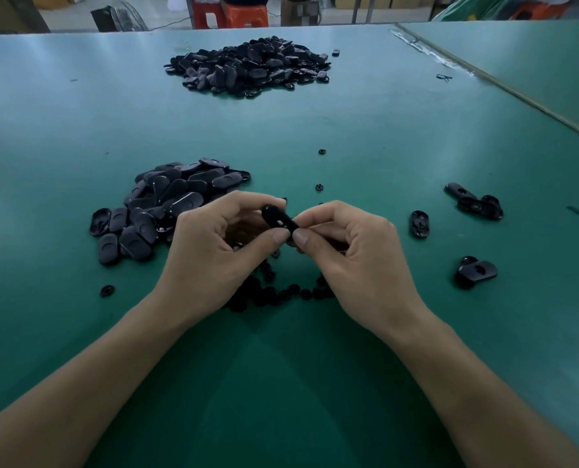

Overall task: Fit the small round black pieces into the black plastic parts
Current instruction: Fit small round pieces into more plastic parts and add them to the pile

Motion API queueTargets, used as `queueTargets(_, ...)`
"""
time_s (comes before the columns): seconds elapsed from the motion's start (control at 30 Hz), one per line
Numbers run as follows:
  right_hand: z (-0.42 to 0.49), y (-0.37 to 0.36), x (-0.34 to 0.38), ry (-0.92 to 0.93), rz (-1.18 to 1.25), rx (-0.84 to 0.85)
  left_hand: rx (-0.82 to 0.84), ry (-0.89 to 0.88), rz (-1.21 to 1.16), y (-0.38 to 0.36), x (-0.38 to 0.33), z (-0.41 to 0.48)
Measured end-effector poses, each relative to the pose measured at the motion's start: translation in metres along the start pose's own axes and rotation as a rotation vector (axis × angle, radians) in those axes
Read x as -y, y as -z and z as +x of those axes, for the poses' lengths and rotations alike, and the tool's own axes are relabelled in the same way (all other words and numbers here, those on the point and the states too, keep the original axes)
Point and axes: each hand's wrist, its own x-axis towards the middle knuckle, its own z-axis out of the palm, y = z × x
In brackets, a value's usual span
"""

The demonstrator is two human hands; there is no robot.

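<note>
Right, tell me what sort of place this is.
Likely a factory assembly bench: heaps of identical black plastic parts on a long green table, with cardboard boxes and red stools behind.

Single head-worn view: you look forward and down along your own forearms (88,376), close upon your left hand (220,244) and right hand (352,258) at frame centre, the green table (281,383) spreading wide-angle beyond the hands to a far pile of parts (247,65) and the floor (72,15) past the far edge.
</note>
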Motion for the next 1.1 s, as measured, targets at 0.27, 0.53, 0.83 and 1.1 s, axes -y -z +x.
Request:
queueTargets(0.27,0.003,0.01,-0.01,0.014,-0.582,-0.129,-0.074,0.001,-0.007,-0.001,0.007,0.001)
queueTargets(0.53,0.005,0.004,-0.008,-0.046,-0.679,0.015,-0.047,0.089,-0.1,0.0,0.009,0.002)
queueTargets(0.83,0.007,0.003,-0.009,-0.019,-0.663,-0.023,-0.077,0.164,-0.141,0.0,0.007,0.004)
queueTargets(1.1,0.006,0.005,-0.008,-0.034,-0.412,-0.19,-0.066,0.17,-0.152,0.0,0.004,0.002)
